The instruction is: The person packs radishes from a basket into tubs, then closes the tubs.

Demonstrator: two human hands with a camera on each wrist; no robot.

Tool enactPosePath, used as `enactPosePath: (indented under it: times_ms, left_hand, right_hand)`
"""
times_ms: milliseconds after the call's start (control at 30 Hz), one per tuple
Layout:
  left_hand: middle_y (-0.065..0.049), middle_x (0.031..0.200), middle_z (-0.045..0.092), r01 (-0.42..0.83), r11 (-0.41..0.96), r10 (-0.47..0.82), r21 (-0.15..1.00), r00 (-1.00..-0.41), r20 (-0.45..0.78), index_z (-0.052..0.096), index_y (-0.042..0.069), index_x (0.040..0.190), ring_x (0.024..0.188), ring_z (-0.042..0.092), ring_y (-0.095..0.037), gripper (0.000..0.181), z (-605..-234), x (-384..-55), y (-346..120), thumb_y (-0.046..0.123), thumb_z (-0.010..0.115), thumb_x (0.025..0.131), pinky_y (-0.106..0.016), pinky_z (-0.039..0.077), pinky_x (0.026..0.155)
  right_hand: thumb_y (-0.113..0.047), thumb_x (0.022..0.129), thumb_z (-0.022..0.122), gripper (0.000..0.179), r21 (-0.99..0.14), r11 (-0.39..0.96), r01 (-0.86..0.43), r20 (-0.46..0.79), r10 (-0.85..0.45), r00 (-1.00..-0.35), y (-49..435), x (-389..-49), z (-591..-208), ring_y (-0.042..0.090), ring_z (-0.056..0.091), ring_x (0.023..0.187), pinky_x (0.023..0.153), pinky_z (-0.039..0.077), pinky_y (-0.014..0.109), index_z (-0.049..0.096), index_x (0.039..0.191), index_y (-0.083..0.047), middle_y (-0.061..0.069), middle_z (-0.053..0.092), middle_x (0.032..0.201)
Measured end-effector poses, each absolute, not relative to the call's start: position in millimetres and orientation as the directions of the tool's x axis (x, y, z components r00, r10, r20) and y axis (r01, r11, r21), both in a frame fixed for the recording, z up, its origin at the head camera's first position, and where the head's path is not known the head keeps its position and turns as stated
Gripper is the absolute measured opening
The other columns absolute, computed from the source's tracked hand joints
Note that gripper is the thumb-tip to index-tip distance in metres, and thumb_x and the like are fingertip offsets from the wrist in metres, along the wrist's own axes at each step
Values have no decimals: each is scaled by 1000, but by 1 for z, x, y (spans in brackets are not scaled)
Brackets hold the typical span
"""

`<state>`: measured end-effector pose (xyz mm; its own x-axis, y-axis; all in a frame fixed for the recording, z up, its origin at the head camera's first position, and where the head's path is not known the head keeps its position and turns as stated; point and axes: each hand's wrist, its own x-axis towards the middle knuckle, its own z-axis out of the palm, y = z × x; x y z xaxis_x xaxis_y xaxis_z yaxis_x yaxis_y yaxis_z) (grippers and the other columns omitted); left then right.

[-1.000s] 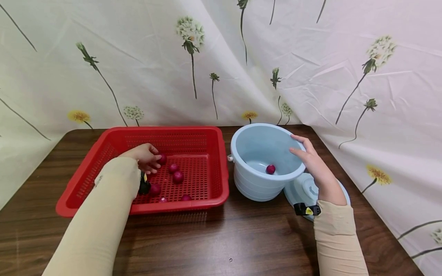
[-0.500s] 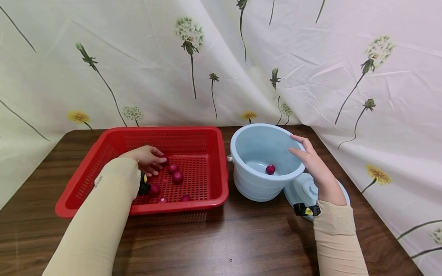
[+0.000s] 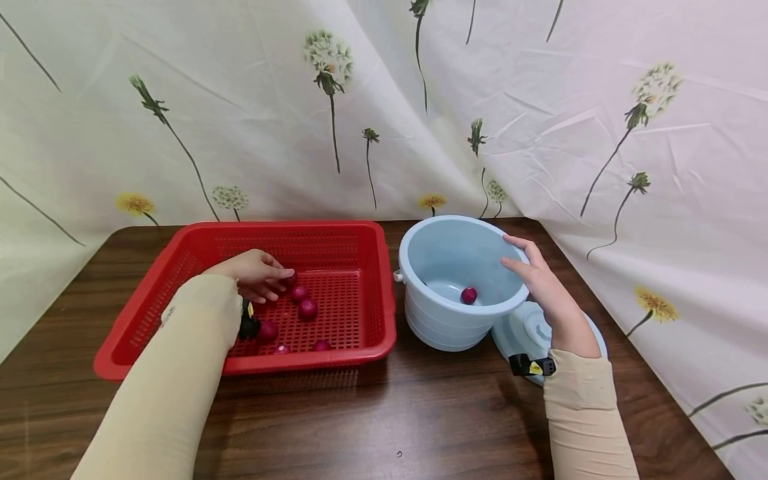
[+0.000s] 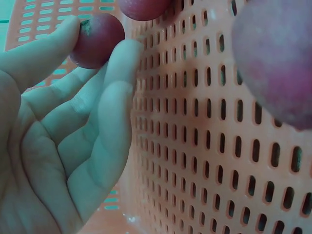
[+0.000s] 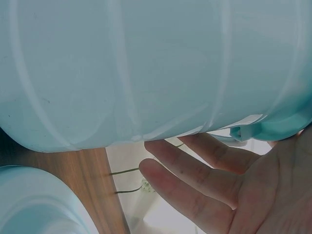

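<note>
Inside the red plastic basket [image 3: 378, 293], my left hand [image 3: 258, 273] pinches a small round magenta radish [image 4: 100, 41] between thumb and fingers. In the head view those fingers largely cover that radish. More radishes [image 3: 308, 309] lie on the basket's perforated floor, to the right of the hand and near the front wall. My right hand [image 3: 543, 287] holds the right rim of a light blue bucket [image 3: 450, 327], thumb over the inner side and fingers outside. A single radish [image 3: 469, 295] lies at the bottom of the bucket.
A light blue lid [image 3: 516, 330] lies on the table behind the right wrist, partly under the bucket's edge in view. The dark wooden table [image 3: 384, 420] ends at a white curtain [image 3: 240, 120] printed with dandelions, behind and to the right.
My left hand has shifted slightly right with the radish, toward the neighbouring radishes. My right hand and the bucket have stayed in place.
</note>
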<state>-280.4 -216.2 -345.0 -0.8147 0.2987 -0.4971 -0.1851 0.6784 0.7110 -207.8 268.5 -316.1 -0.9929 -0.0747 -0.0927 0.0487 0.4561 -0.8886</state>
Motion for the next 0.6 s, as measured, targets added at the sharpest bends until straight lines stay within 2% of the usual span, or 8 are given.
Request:
enactPosePath:
  times_ms: [233,600]
  left_hand:
    - [-22,123,66,-168,661,303,731,-832,-465,48,-6,134,77,68,-12,52,-341,-281,-212,36,50,104,-29,59,69]
    - [-30,133,57,-93,653,362,752,-834,-418,37,-10,144,81,67,-11,57,-333,-284,-206,32,41,108,-31,59,73]
  right_hand:
    - [-33,104,42,62,-888,458,49,-94,-76,-993,269,-208,-317,40,38,135,93,45,45,15,158,-18,20,14,161]
    - [-33,104,42,62,-886,462,48,-92,-73,-993,269,-208,-316,40,37,136,95,45,47,15,158,-17,20,14,161]
